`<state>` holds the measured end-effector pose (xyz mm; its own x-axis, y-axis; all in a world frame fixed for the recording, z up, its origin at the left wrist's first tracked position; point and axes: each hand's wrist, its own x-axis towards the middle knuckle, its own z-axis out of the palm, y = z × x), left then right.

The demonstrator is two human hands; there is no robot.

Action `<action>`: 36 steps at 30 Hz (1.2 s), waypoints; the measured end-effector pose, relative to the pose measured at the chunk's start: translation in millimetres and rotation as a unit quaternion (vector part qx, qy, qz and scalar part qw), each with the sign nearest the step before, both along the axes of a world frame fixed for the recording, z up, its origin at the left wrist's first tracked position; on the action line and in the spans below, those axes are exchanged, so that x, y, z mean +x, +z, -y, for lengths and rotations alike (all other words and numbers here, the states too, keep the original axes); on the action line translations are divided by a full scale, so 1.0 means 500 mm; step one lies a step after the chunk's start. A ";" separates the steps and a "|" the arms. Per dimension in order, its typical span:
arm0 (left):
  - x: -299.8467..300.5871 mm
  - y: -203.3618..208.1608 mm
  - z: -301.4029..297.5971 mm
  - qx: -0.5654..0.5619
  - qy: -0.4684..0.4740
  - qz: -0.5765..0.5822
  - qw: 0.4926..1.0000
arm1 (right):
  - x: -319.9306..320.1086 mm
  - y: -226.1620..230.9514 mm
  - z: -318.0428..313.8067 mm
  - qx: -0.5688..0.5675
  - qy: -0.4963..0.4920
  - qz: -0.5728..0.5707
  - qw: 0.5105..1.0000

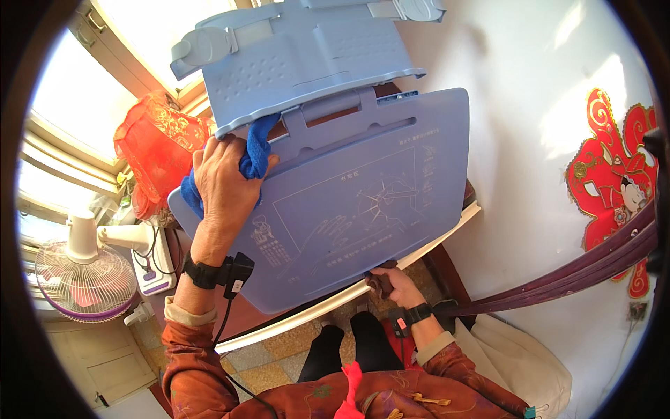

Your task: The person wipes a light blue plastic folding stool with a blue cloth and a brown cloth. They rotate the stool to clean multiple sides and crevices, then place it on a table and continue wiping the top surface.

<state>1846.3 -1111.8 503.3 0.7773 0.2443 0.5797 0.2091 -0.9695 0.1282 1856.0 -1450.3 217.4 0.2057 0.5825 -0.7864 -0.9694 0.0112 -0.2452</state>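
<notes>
A blue plastic study-desk top [335, 202], printed with white line drawings, lies tilted before me. Behind it rises a lighter blue plastic panel [307, 63] with dimples and two grey clamps. My left hand [227, 178] is closed on a bright blue cloth [257, 150] at the panel's lower left corner. Part of the cloth hangs down beside the desk top's left edge. At the near edge of the desk top, my right hand [401, 285] is closed around a dark brown cloth [380, 281]; its fingertips are partly hidden.
Red patterned fabric [157, 146] is bunched by the window at left. A white fan [85, 279] is below it. A cream-edged brown table [363, 290] is under the desk top. At right, purple fabric [558, 272] stretches past a red wall decoration [611, 171]. Beige cloth [509, 363] hangs lower right.
</notes>
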 end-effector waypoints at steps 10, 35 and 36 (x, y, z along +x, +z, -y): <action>0.005 0.004 -0.012 0.009 0.004 0.016 1.000 | 0.048 -0.021 -0.035 0.042 -0.077 -0.047 0.995; 0.087 -0.095 -0.108 -0.035 0.093 -0.020 0.995 | 0.153 0.027 -0.054 -0.146 0.025 0.215 0.965; 0.088 -0.098 -0.111 -0.032 0.085 -0.010 0.996 | 0.152 0.027 -0.055 -0.151 0.020 0.218 0.964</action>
